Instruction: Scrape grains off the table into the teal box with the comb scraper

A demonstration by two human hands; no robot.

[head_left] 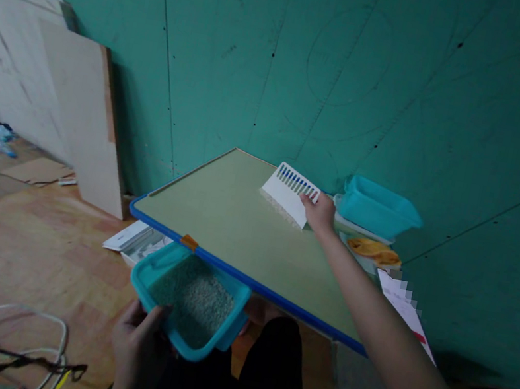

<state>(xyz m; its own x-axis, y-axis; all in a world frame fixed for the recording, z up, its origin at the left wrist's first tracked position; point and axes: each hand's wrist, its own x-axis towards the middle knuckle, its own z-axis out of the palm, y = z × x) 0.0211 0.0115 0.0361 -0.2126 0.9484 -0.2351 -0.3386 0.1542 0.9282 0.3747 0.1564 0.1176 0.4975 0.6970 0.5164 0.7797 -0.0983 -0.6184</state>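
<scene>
My left hand (141, 341) grips the near left rim of a turquoise plastic tub (239, 315), its thumb over the edge. Pale grey granules (208, 299) lie inside, and the tub is held just below the table's front edge. Over the far part of the table, my right hand (320, 213) pinches the right end of a flat white plastic piece (289, 198) with a row of slots along its top. A pale, rough strip runs along this piece's lower edge, against the tabletop. Whether that strip is bristles or granules, I cannot tell.
The pale green tabletop (217, 207) has a blue edge and stands against a green wall (245, 51). Another turquoise tub (381, 209), a yellow cloth (373, 250) and a paper sheet (402, 303) lie to the right. Cables (32, 315) cross the floor at left.
</scene>
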